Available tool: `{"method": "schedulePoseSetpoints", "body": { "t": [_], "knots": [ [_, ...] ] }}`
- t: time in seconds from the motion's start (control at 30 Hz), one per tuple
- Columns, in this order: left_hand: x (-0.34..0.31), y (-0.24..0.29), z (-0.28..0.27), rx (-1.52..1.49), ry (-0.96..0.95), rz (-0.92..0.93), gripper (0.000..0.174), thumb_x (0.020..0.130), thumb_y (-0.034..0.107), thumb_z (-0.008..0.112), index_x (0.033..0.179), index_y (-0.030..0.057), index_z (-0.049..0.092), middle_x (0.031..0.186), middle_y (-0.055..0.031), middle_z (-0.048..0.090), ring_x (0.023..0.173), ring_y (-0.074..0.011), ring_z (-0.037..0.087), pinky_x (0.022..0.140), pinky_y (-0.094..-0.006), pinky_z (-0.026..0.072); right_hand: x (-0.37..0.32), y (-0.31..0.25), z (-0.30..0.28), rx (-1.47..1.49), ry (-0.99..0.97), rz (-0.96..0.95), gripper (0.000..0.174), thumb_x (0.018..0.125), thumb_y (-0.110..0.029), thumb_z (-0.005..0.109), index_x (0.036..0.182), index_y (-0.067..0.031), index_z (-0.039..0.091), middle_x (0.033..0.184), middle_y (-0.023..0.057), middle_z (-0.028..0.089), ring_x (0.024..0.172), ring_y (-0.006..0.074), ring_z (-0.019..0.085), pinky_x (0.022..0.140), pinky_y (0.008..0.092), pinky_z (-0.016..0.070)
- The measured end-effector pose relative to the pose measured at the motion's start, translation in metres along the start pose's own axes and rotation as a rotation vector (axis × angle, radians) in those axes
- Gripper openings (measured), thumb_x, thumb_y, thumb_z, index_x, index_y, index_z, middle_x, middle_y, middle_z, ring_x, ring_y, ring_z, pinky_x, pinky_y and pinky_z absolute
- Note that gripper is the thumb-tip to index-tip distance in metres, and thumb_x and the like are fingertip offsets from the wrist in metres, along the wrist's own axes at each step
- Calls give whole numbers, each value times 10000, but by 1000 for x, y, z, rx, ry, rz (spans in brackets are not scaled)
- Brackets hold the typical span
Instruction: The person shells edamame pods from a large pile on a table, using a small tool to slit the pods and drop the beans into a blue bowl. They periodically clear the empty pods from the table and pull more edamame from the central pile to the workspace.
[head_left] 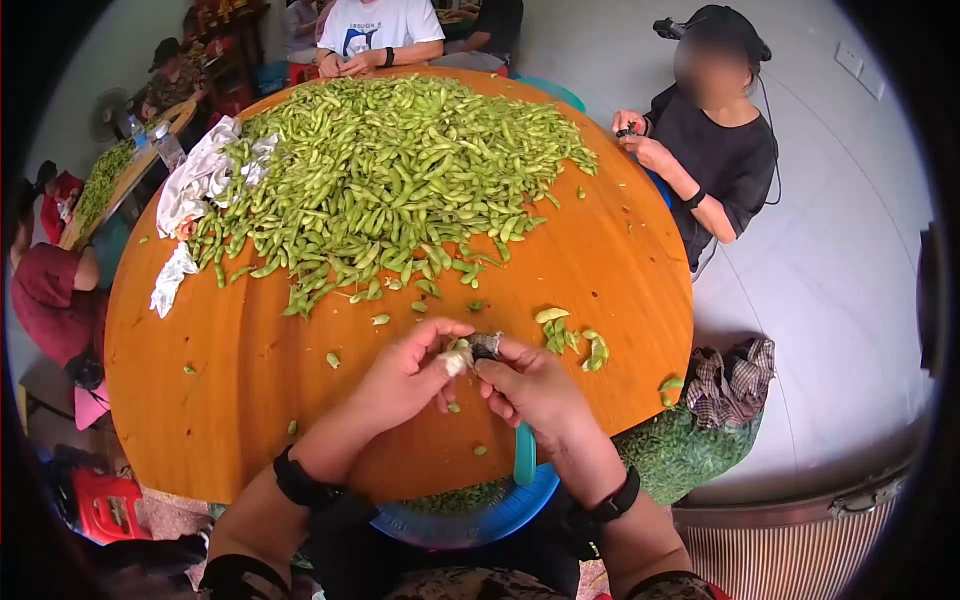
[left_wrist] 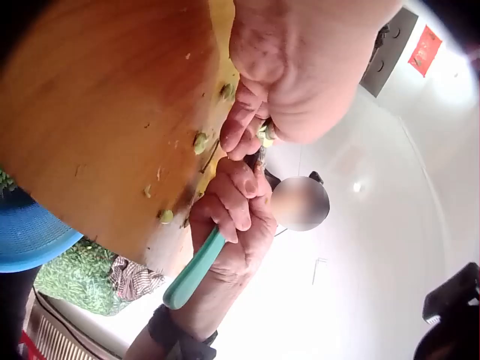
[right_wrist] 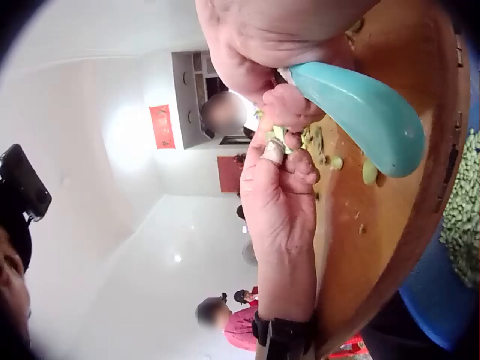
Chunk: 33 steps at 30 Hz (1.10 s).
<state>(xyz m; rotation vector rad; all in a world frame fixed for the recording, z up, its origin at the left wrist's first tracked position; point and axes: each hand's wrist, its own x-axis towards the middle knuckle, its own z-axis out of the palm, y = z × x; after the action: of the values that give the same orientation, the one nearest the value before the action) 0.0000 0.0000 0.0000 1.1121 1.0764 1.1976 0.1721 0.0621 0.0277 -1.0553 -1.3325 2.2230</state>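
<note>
In the head view my left hand and right hand meet over the near part of the round wooden table. My left fingers pinch a green soybean pod, mostly hidden by fingertips; the left thumb wears a pale wrap. My right hand grips a tool by its teal handle, which sticks out below the palm. The tool's working end is hidden among the fingers. A dark grey wrap shows at the right fingertips, close to the pod. A large heap of soybean pods lies beyond both hands.
Several loose pods lie right of my hands. Below the table edge, a blue basin holds green beans. A white cloth lies left of the heap. A filled green sack stands at right, and a person sits across.
</note>
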Motion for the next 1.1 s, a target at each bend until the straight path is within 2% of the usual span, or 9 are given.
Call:
{"method": "schedulePoseSetpoints", "body": {
  "t": [0.2, 0.3, 0.37, 0.47, 0.7, 0.77, 0.9, 1.03, 1.1],
  "knots": [
    [-8, -1, 7, 433, 205, 107, 193, 900, -2, 476, 1085, 51, 486, 894, -38, 598, 619, -72, 578, 505, -226, 468, -7, 7, 22, -215, 131, -208, 137, 904, -55, 545, 979, -85, 656, 661, -32, 542, 518, 28, 455, 462, 194, 363],
    [-6, -6, 13, 581, 311, 246, 216, 860, -28, 471, 1063, 36, 505, 834, -82, 606, 578, -107, 569, 503, -263, 465, -4, 18, 21, -326, 167, -377, 157, 904, -90, 559, 1036, -90, 642, 637, -42, 531, 460, 16, 429, 398, 178, 318],
    [-8, -3, 20, 717, 398, 294, 218, 812, -55, 479, 1008, 27, 528, 801, -136, 600, 588, -219, 592, 538, -329, 489, -7, 19, 17, -356, 245, -362, 153, 886, -43, 552, 1004, -48, 648, 681, -23, 556, 605, 56, 499, 559, 222, 426],
    [-16, 0, 9, 1009, 453, 370, 200, 765, -53, 520, 939, 32, 567, 795, -150, 597, 681, -328, 599, 620, -396, 501, -12, 10, -7, -298, 363, -363, 157, 872, -34, 558, 1001, -40, 647, 678, -10, 555, 604, 61, 499, 560, 230, 430],
    [-27, 29, 8, 1566, 518, 306, 106, 758, 50, 621, 863, 60, 611, 880, -127, 593, 845, -345, 584, 713, -434, 497, -26, 6, -88, -724, 528, -459, 156, 854, -42, 563, 990, 20, 609, 665, 127, 572, 597, 167, 550, 563, 303, 444],
    [-15, 21, 9, 1496, 512, 305, 95, 763, 66, 632, 855, 56, 610, 891, -126, 593, 823, -344, 590, 698, -431, 498, -34, 3, -84, -972, 606, -644, 165, 849, -33, 558, 998, 27, 596, 684, 172, 564, 611, 195, 571, 574, 324, 454],
    [3, 4, 8, 1328, 460, 218, 117, 773, 93, 655, 862, 36, 604, 879, -140, 587, 747, -357, 600, 660, -434, 502, -31, 11, -61, -864, 482, -774, 148, 858, -45, 559, 982, 28, 591, 682, 164, 559, 595, 192, 581, 565, 335, 462],
    [2, 12, 13, 1296, 422, 245, 140, 785, 75, 662, 898, 20, 602, 848, -134, 597, 683, -276, 627, 628, -385, 511, -31, 7, -36, -501, 223, -378, 153, 890, -92, 554, 1008, -7, 601, 695, 94, 582, 532, 129, 554, 491, 284, 445],
    [-2, 15, 20, 819, 333, 19, 126, 852, 43, 628, 975, 21, 615, 855, -70, 626, 677, -139, 611, 615, -295, 511, -28, 4, -28, -376, 149, -260, 158, 903, -113, 551, 1018, -21, 607, 701, 58, 589, 513, 98, 538, 459, 254, 431]
  ]
}}
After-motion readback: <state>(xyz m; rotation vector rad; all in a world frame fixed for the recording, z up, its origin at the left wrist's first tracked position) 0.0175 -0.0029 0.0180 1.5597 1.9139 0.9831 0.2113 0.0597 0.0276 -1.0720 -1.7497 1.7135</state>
